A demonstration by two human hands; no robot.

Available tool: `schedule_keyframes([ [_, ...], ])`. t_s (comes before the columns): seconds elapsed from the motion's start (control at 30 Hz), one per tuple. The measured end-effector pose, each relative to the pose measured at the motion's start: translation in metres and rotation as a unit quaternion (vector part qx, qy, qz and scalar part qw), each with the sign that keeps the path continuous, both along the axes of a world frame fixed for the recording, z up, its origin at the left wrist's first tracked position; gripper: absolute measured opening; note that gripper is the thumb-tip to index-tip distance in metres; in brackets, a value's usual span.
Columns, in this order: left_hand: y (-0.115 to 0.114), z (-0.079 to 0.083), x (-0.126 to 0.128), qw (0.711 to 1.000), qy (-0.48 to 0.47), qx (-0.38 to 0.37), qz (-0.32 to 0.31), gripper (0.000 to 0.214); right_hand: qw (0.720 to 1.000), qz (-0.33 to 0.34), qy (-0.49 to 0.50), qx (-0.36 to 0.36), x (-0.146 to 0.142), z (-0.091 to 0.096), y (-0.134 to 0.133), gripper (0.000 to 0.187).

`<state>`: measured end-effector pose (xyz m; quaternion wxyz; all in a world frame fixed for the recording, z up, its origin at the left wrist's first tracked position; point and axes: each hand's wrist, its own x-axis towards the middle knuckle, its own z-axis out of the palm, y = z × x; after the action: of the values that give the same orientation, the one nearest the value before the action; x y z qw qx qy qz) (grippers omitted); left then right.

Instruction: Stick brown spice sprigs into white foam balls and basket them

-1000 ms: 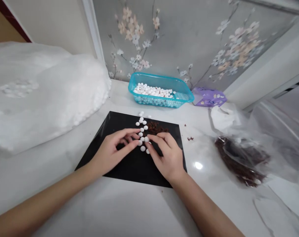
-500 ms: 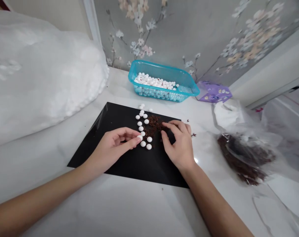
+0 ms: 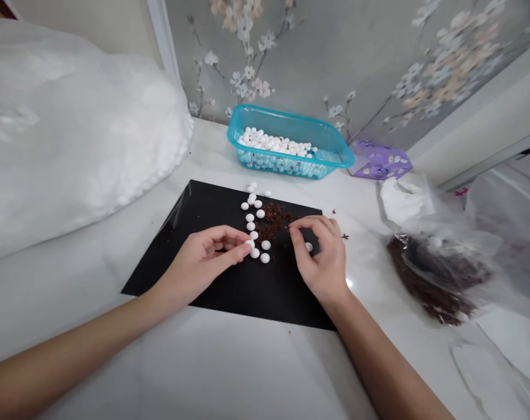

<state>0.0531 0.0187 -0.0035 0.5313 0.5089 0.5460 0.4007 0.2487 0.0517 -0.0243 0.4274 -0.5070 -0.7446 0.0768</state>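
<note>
Bench log, head view. Far left, a bulging white bag (image 3: 81,146) of what look like small white beads lies on a white stone counter (image 3: 247,373), against the left hand (image 3: 199,262).

The left hand's grip is narrow: thumb and forefinger pinch a white bead (image 3: 249,244) at the near end of a bead column (image 3: 251,219). The column's long axis runs away from me across a black sheet (image 3: 265,294), and the left hand is the nearer hand to it. Just right of the column, and away from the left grip, sits a heap of dark brown crumbs (image 3: 274,219).

The right hand (image 3: 321,256) hovers beside that heap, curled and narrow. I cannot tell whether its fingers hold anything. A lone white bead (image 3: 309,247) lies just beyond them.

Ahead of both hands, a teal plastic basket (image 3: 286,114) holds a layer of white beads (image 3: 269,142). Further right stand a purple printed box (image 3: 381,160) and a clear plastic bag (image 3: 435,280) of dark brown flakes.
</note>
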Motion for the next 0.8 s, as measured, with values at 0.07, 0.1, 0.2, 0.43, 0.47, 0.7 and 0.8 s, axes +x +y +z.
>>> schedule_keyframes([
  [0.07,0.0,-0.001,0.0,1.0,0.0,-0.001,-0.004,0.017,0.999,0.0,0.041,0.003,-0.005,0.003,-0.005,0.008],
  [0.1,0.0,-0.001,0.0,1.0,0.001,0.0,-0.005,0.017,0.999,0.006,0.051,-0.001,-0.007,0.004,-0.007,0.007],
  [0.2,0.001,0.001,0.0,1.0,0.008,0.004,-0.005,0.017,0.996,0.041,0.073,-0.038,-0.01,0.005,-0.01,0.006],
  [0.43,-0.001,0.003,0.001,0.999,0.028,0.0,-0.021,0.024,0.98,0.047,0.15,-0.123,-0.008,0.007,-0.013,0.007],
  [0.47,-0.001,0.003,0.001,0.999,0.029,0.001,-0.024,0.024,0.977,0.05,0.161,-0.128,-0.008,0.008,-0.013,0.006],
  [0.7,-0.001,0.003,0.0,0.999,0.041,-0.004,-0.024,0.025,0.945,0.077,0.251,-0.194,-0.013,0.005,-0.015,0.005],
  [0.8,-0.001,0.004,0.001,0.999,0.04,-0.005,-0.023,0.025,0.947,0.072,0.255,-0.181,-0.012,0.004,-0.014,0.005],
])
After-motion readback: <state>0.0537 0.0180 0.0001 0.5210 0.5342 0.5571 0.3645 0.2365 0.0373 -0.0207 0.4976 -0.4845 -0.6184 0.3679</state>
